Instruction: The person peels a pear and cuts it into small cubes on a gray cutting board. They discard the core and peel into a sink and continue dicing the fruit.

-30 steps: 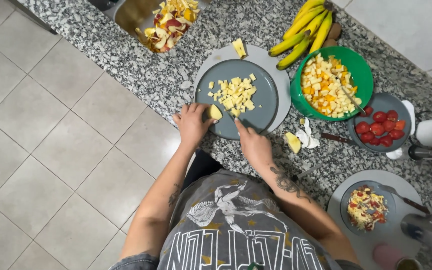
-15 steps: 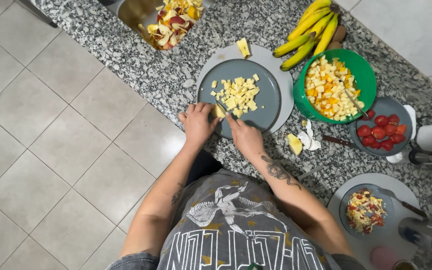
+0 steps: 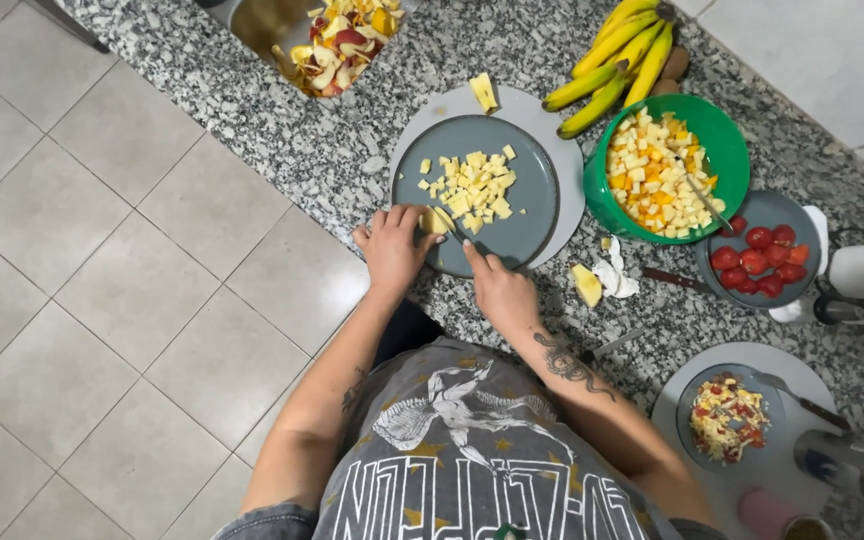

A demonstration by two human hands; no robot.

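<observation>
My left hand holds a pale yellow fruit piece down on the near edge of a grey plate. My right hand grips a knife whose blade meets that piece. A heap of small yellow fruit cubes lies in the middle of the plate. The plate rests on a larger light grey plate, which carries one more fruit wedge at its far rim.
On the granite counter stand a green bowl of diced fruit, bananas, a plate of red fruit pieces, a metal container of peels and a plate of mixed salad. Tiled floor lies left.
The view has shifted slightly. Both hands have stayed at the plate's near edge, with the knife working on the fruit piece under my left hand.
</observation>
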